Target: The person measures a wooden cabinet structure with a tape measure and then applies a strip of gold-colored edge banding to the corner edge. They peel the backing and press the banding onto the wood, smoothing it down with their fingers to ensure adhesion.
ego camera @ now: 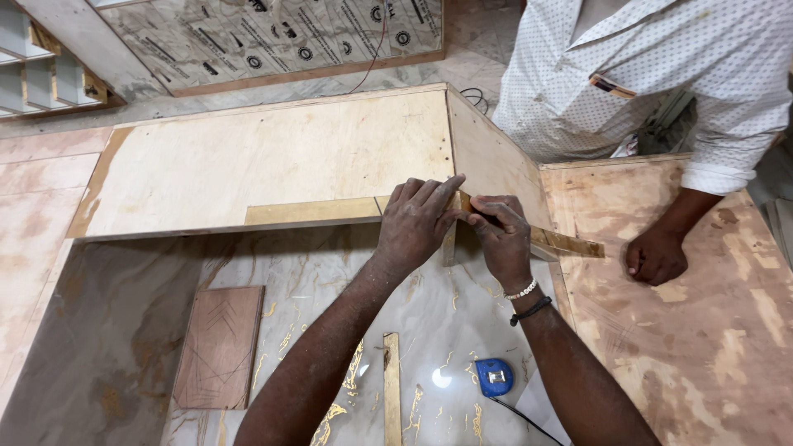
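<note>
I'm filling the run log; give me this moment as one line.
left hand: pressing wooden strip on plywood panel | right hand: gripping angled wooden strip | co-worker's hand: resting on plywood

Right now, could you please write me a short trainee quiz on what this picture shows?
1. True or false: the left hand and right hand both press on the wooden strip at the plywood panel corner.
2. What colour is the tape measure? A red, B blue, C green.
3. Where does the co-worker's hand rest?
Key: 1 true; 2 B; 3 on the plywood board at right.
</note>
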